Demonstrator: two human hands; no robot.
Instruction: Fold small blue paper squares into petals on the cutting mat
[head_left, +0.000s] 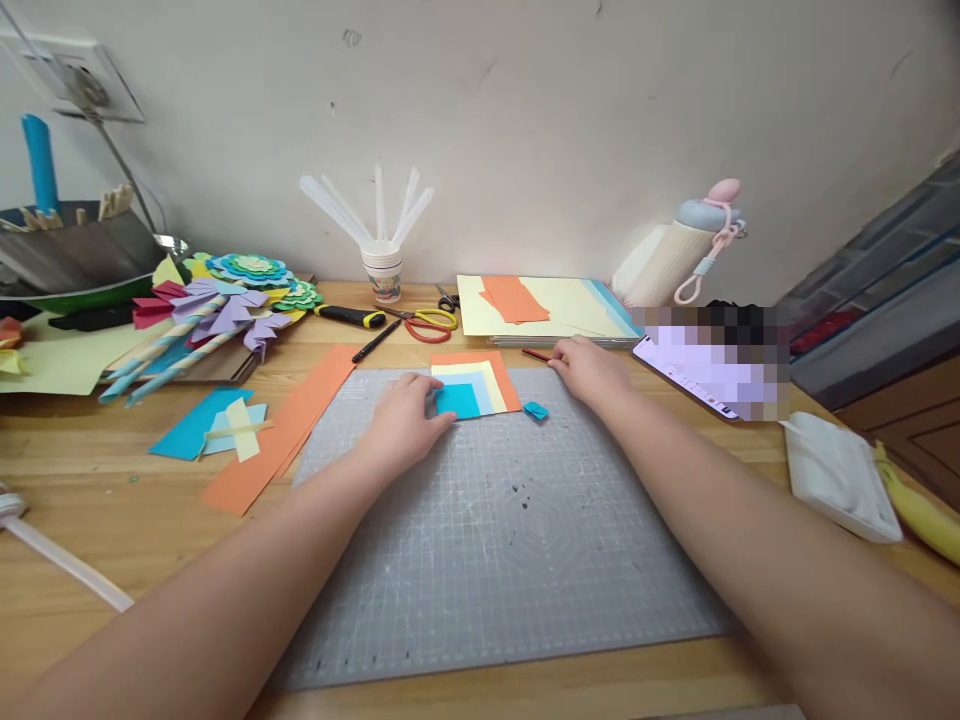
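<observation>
My left hand point(405, 425) is curled at the left edge of layered paper squares, its thumb and forefinger apart on them. The top square is bright blue point(459, 400), over light blue, pale yellow and orange paper point(507, 385). They lie at the far edge of a grey cutting mat point(480, 560). My right hand point(589, 372) pinches the near end of a thin dark red pencil-like stick point(535, 354), just beyond the mat. Between the hands, right of the squares, sits a small folded blue paper piece point(536, 410).
Orange strips point(289, 430) and blue scraps point(202, 425) lie left. Behind are a box cutter point(349, 315), black pen point(376, 341), scissors point(431, 325), paper cup of straws point(384, 275) and paper stack point(555, 325). Right are a phone point(686, 370), bottle point(667, 260) and white device point(840, 475).
</observation>
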